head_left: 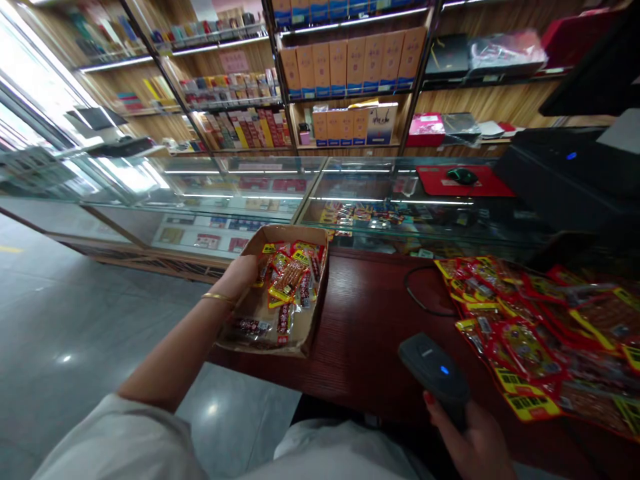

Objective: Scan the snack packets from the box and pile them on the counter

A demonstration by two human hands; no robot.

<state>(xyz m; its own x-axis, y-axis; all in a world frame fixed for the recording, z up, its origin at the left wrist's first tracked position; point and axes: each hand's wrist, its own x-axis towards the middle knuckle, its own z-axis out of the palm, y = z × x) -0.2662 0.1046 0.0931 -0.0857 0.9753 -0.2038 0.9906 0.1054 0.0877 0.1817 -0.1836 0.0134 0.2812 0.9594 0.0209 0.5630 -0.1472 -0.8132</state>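
Observation:
My left hand [243,275] is closed over the left wall of a shallow cardboard box [320,320], with its fingertips on the inner side. Several snack packets [291,275] in red, yellow and clear wrapping lie loose in the box, mostly towards its far end. The box rests on the dark red desk [355,313], at its left end. In my right hand [473,437] is a dark handheld barcode scanner [434,370] with a blue light on top, held above the desk's front edge. Its head points away from me, to the left.
A large heap of red and yellow snack packets [530,333] covers the desk's right side, beside a black cable [413,290]. Behind stands a glass display counter [240,180], with a mouse [463,176] on a red mat and a dark machine [565,167]. Shelves of boxes [350,67] line the wall.

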